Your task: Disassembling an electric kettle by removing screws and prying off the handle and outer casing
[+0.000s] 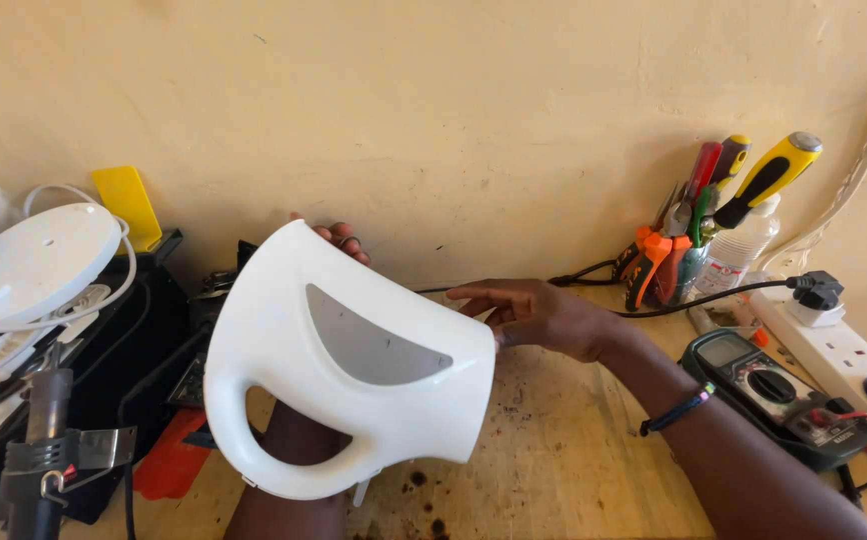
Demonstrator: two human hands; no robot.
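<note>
Fingers (344, 238) of the left hand (299, 440) curl over the far rim of a white kettle body (344, 365), gripping it tilted above the desk (564, 450). Right hand (544, 315) lies flat against its base end, fingers extended. Beside it sit a multimeter (769, 385) and a tool cup (689, 270).

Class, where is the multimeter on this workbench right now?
The multimeter lies at the right of the head view, on the bench beside the white power strip, just beyond the right hand's wrist.
</note>
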